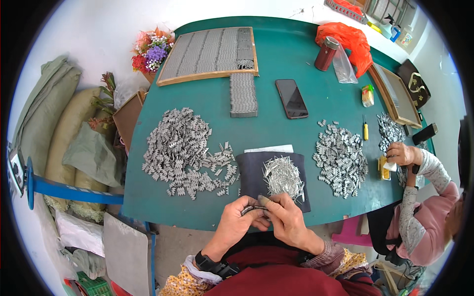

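Note:
My left hand (pixel 234 223) and my right hand (pixel 287 220) meet at the table's near edge. Both are closed in a pinch on a small dark strip of metal links (pixel 253 208), partly hidden by the fingers. Just beyond them, a heap of thin silvery pins (pixel 283 176) lies on a dark cloth (pixel 251 172). To the left spreads a big pile of grey toothed metal links (pixel 177 148), with short loose pieces (pixel 220 157) at its right side. Another pile of similar links (pixel 340 160) sits right of the cloth.
On the green table (pixel 197 98), a wooden-framed tray (pixel 207 75) holds rows of linked strips, with a linked panel (pixel 243 96) below it. A phone (pixel 291 98), red flask (pixel 326 54) and yellow-handled screwdriver (pixel 366 129) lie farther right. A co-worker's hand (pixel 402 154) works beside a yellow box (pixel 383 168).

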A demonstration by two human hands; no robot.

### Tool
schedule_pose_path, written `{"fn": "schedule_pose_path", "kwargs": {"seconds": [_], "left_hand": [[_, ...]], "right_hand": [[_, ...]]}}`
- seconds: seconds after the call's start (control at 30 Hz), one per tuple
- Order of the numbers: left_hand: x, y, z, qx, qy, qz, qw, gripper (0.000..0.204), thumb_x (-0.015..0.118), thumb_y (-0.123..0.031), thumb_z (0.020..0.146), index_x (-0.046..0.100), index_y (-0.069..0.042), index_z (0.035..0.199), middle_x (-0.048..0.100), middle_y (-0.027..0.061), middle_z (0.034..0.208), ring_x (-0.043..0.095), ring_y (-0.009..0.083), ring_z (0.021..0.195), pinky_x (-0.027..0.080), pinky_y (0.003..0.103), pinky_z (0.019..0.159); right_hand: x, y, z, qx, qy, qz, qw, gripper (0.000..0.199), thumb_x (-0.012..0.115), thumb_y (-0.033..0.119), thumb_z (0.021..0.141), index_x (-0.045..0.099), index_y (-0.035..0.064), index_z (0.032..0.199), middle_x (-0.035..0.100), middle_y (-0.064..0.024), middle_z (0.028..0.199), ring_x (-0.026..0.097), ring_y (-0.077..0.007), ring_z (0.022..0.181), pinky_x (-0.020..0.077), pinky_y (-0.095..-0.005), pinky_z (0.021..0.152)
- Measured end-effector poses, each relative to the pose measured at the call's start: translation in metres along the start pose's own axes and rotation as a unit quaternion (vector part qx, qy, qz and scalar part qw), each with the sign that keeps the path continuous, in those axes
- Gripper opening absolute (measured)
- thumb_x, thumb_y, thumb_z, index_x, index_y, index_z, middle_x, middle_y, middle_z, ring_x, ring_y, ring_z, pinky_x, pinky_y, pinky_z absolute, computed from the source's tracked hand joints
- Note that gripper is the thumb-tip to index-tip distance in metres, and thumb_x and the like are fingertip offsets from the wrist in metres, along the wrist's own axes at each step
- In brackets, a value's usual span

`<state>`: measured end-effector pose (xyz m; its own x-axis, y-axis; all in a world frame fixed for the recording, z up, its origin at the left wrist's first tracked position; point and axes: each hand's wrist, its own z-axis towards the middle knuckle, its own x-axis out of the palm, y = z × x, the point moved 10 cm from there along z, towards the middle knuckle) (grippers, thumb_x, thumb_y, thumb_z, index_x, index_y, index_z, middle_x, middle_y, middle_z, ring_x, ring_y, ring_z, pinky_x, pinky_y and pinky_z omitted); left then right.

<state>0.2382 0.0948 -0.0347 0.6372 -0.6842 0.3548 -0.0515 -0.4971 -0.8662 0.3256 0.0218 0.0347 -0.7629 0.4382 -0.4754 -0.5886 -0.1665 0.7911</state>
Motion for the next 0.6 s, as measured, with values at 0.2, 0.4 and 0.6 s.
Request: {"fn": "schedule_pose_path", "kwargs": {"seconds": [0.2,0.4,0.6], "left_hand": [[-0.007,0.004,-0.002,-0.023,0.003,0.014,1.000,0.007,0.055,0.002,0.096,0.058,0.008,0.099,0.068,0.0166,0.086,0.072,0.0246,0.070,0.061,0.032,0.059],[-0.010,0.008,0.000,-0.014,0.020,0.009,1.000,0.010,0.057,-0.002,0.097,0.057,0.007,0.103,0.067,0.0135,0.081,0.070,0.0206,0.064,0.059,0.029,0.054],[-0.004,0.005,0.000,-0.003,0.035,-0.023,0.999,0.015,0.052,0.000,0.098,0.056,0.009,0.109,0.067,0.0173,0.094,0.071,0.0236,0.079,0.060,0.032,0.068]], "right_hand": [[0.007,-0.002,0.001,-0.021,0.035,-0.003,0.999,0.043,0.063,-0.007,0.084,0.063,0.0018,0.126,0.056,-0.0154,0.096,0.061,-0.0284,0.078,0.0522,-0.0354,0.065],[0.013,-0.006,0.001,0.017,0.073,0.034,0.997,0.042,0.064,-0.005,0.085,0.062,0.0022,0.126,0.057,-0.0144,0.093,0.061,-0.0265,0.076,0.0513,-0.0342,0.065],[0.011,-0.017,0.007,0.075,0.079,0.058,0.992,0.038,0.064,-0.002,0.086,0.061,0.0014,0.124,0.059,-0.0148,0.092,0.062,-0.0290,0.076,0.0514,-0.0363,0.067]]}}
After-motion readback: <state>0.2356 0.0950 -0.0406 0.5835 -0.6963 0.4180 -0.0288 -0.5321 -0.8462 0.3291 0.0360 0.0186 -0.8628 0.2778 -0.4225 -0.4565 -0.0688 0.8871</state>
